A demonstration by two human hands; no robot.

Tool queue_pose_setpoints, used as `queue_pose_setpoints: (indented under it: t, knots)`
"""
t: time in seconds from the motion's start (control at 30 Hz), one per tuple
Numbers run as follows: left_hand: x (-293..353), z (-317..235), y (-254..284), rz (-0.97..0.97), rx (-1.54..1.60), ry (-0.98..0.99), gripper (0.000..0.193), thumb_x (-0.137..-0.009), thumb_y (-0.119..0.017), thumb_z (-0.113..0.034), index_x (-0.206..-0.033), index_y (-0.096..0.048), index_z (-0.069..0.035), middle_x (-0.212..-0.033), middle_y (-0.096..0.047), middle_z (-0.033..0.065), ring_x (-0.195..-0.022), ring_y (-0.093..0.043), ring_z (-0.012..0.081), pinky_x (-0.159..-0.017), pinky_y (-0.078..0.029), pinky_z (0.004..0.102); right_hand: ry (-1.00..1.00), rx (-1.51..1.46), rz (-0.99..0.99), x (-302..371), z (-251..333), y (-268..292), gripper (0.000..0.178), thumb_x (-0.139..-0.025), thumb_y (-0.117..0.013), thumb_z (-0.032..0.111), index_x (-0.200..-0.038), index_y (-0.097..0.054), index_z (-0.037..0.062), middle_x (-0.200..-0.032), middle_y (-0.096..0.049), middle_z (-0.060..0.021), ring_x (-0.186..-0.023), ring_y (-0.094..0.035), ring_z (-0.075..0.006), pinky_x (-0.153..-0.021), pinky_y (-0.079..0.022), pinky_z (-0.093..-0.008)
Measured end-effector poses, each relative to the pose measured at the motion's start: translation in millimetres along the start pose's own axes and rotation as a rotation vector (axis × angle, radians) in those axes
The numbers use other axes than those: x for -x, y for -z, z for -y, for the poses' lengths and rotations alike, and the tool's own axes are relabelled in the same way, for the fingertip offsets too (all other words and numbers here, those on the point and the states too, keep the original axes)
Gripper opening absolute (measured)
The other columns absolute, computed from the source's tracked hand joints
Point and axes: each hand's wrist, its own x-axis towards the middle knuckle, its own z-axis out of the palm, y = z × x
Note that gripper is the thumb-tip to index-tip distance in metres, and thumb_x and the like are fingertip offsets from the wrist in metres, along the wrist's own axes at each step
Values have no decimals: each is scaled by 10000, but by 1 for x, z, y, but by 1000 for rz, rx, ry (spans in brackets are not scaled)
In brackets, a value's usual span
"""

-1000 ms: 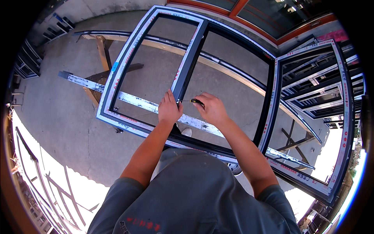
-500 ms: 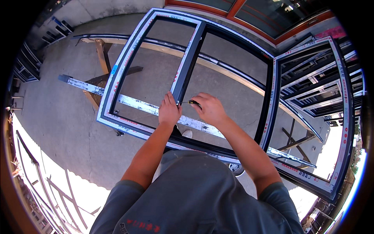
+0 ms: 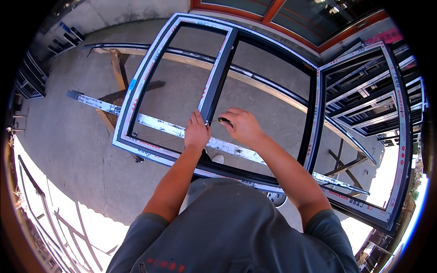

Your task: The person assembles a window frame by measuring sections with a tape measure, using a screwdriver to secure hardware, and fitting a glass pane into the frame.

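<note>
A large dark window frame [image 3: 154, 63] with white, red-printed protective film lies across supports in front of me. My left hand [image 3: 197, 132] is closed around the near part of its middle bar [image 3: 214, 86], fingertips by a small shiny piece too small to make out. In my right hand [image 3: 243, 126], just to the right of the bar, is a screwdriver [image 3: 223, 119] with a black and yellow handle. Its thin shaft points left, the tip meeting the bar's side beside my left fingertips. An opened sash [image 3: 396, 91] stands out at the frame's right side.
Two long rails, a near white-painted one [image 3: 159, 123] and a far wooden one [image 3: 182, 57], run under the frame on wooden trestles [image 3: 119, 68]. More frames [image 3: 364, 104] are stacked at the right. An orange-framed glass door [image 3: 273, 18] is at the back.
The view has shifted slightly. Both hands stay at the same spot on the middle bar, the screwdriver's tip still against it.
</note>
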Motion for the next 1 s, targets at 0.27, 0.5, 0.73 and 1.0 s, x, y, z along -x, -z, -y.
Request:
queue_pose_setpoints:
  t: [0.27,0.5,0.73,1.0]
  knots:
    - [0,-1,2,17,10,14,804,-890,-719,-234,-1525,-349,92,-1426,-528,280,-1177,-628,420,-960,-584,465,18,1,3,-3,-1,-2,185,-894,-743,158,-1061,-753,79,-943,-689,-95,-967,-696,-326,-814,-582,-456]
    - [0,0,1,9,3,6,808,-890,-720,-235,-1526,-346,96,-1426,-526,282,-1173,-631,422,-949,-590,460,51,56,28,-6,-6,-4,184,-894,-744,163,-1061,-759,87,-970,-689,-85,-978,-693,-316,-825,-584,-446]
    - [1,-1,2,23,3,15,811,-893,-722,-240,-1525,-345,99,-1432,-524,286,-1182,-627,428,-962,-585,462,419,272,50,-13,-3,1,201,-865,-743,115,-1065,-745,95,-973,-689,-45,-933,-666,-264,-819,-575,-410]
    - [0,0,0,43,-1,13,796,-911,-710,-268,-1519,-353,101,-1438,-524,288,-1179,-631,429,-955,-585,464,100,221,184,-17,16,-4,273,-921,-682,161,-1164,-765,69,-889,-743,-122,-838,-721,-313,-776,-588,-440]
